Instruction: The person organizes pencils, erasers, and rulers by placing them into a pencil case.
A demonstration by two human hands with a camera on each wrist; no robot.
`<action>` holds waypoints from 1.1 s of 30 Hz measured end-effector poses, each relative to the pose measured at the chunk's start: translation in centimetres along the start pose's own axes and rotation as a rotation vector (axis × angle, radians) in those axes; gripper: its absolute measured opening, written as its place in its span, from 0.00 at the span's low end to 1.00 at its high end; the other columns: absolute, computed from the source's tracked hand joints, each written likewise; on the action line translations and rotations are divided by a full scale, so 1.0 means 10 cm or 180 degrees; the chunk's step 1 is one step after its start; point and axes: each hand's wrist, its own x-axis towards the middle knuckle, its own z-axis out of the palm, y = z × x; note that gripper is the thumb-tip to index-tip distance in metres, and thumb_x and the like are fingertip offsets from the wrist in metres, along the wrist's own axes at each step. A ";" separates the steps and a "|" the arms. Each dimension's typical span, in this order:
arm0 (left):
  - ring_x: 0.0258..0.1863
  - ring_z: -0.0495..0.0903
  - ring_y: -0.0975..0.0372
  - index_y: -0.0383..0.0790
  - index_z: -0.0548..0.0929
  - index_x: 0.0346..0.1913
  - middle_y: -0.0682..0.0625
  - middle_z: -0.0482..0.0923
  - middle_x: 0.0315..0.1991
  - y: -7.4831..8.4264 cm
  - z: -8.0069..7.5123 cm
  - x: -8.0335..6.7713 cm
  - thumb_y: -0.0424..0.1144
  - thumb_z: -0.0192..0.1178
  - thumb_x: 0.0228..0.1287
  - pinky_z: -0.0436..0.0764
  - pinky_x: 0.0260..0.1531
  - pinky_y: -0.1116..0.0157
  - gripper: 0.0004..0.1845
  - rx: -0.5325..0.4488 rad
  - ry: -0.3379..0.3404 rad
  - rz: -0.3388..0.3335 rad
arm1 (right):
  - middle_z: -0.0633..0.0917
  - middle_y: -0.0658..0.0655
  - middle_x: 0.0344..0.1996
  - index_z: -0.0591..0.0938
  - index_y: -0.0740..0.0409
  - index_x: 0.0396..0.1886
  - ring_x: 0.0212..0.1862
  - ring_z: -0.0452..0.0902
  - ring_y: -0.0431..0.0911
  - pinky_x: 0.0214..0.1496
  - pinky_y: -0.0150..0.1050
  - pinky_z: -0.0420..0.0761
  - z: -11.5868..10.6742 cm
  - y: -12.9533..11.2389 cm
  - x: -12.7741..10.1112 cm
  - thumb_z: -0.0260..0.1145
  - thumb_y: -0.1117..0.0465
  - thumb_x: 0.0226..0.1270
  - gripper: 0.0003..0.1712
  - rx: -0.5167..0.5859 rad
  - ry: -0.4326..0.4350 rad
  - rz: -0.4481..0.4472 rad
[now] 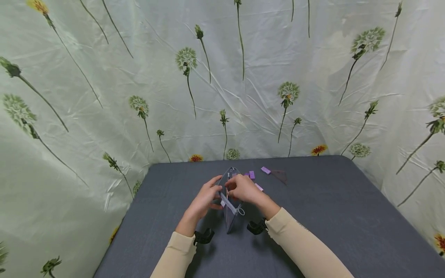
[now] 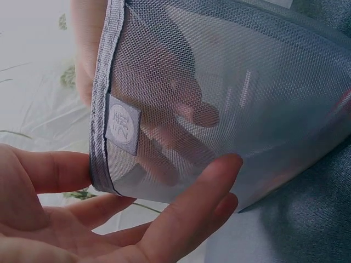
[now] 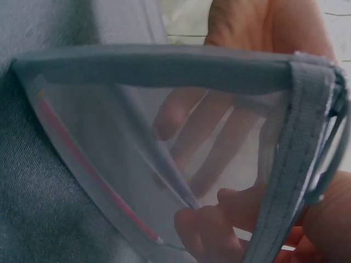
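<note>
A grey mesh zip pouch [image 1: 230, 216] stands on edge on the dark table, its mouth upward. My left hand [image 1: 205, 197] holds it at the left side, one fingertip at the rim and other fingers along the outer mesh. Reaching in through the mouth, my right hand [image 1: 243, 188] shows through the mesh in both wrist views. Its fingertips pinch the end of a slim dark stick [image 3: 156, 156], pen-like in shape. Along the pouch's lower edge lies a red pencil [image 3: 98, 172]. A cloth label [image 2: 122, 125] is sewn at the rim, and a ring pull [image 1: 241, 211] hangs from the near end.
Beyond the pouch lie several small purple blocks [image 1: 265, 170] and a dark see-through set square [image 1: 279, 176]. The dark grey table [image 1: 340, 216] spreads to both sides. A flower-printed curtain [image 1: 257, 96] hangs behind it.
</note>
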 end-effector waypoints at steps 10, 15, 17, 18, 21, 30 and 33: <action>0.62 0.70 0.33 0.45 0.61 0.78 0.30 0.54 0.74 0.02 -0.03 -0.03 0.38 0.47 0.77 0.86 0.36 0.48 0.29 0.0023 0.0100 0.0020 | 0.89 0.59 0.36 0.86 0.59 0.55 0.26 0.81 0.46 0.28 0.38 0.78 0.00 0.00 -0.01 0.63 0.72 0.70 0.17 -0.0239 -0.0085 -0.0082; 0.60 0.72 0.35 0.45 0.62 0.78 0.30 0.53 0.75 0.03 -0.04 -0.03 0.38 0.47 0.76 0.86 0.36 0.48 0.29 0.0031 0.0118 0.0036 | 0.88 0.61 0.42 0.87 0.59 0.54 0.29 0.82 0.45 0.29 0.39 0.78 -0.06 -0.01 -0.02 0.62 0.70 0.70 0.16 -0.0306 0.0093 -0.0230; 0.59 0.73 0.35 0.46 0.62 0.78 0.31 0.52 0.76 0.04 -0.04 -0.03 0.38 0.47 0.76 0.86 0.35 0.48 0.29 0.0039 0.0133 0.0043 | 0.88 0.59 0.44 0.88 0.57 0.52 0.33 0.83 0.44 0.29 0.39 0.79 -0.10 -0.01 -0.03 0.63 0.69 0.70 0.15 -0.0297 0.0296 -0.0281; 0.59 0.73 0.36 0.46 0.62 0.78 0.32 0.52 0.76 0.04 -0.04 -0.03 0.38 0.48 0.76 0.86 0.35 0.48 0.29 0.0042 0.0146 0.0042 | 0.88 0.58 0.45 0.88 0.55 0.52 0.34 0.83 0.44 0.30 0.39 0.80 -0.12 -0.01 -0.03 0.63 0.68 0.70 0.14 -0.0267 0.0401 -0.0295; 0.57 0.75 0.35 0.46 0.63 0.77 0.34 0.55 0.75 0.04 -0.05 -0.03 0.38 0.48 0.76 0.86 0.34 0.49 0.29 0.0040 0.0176 0.0044 | 0.88 0.55 0.46 0.88 0.51 0.51 0.39 0.84 0.43 0.31 0.38 0.82 -0.21 -0.01 -0.05 0.64 0.66 0.71 0.14 -0.0188 0.0697 -0.0323; 0.53 0.78 0.35 0.46 0.62 0.78 0.33 0.53 0.76 0.03 -0.06 -0.06 0.37 0.48 0.76 0.86 0.31 0.51 0.29 0.0059 0.0205 0.0103 | 0.87 0.51 0.46 0.88 0.48 0.51 0.42 0.85 0.45 0.36 0.41 0.83 -0.51 0.07 -0.12 0.65 0.64 0.71 0.14 -0.0005 0.1030 -0.0193; 0.50 0.80 0.39 0.48 0.64 0.78 0.34 0.53 0.76 0.02 -0.07 -0.07 0.37 0.48 0.76 0.86 0.30 0.52 0.29 0.0093 0.0256 0.0080 | 0.86 0.52 0.48 0.87 0.48 0.54 0.45 0.84 0.47 0.38 0.42 0.83 -0.58 0.17 -0.14 0.64 0.65 0.71 0.16 -0.0072 0.0961 -0.0146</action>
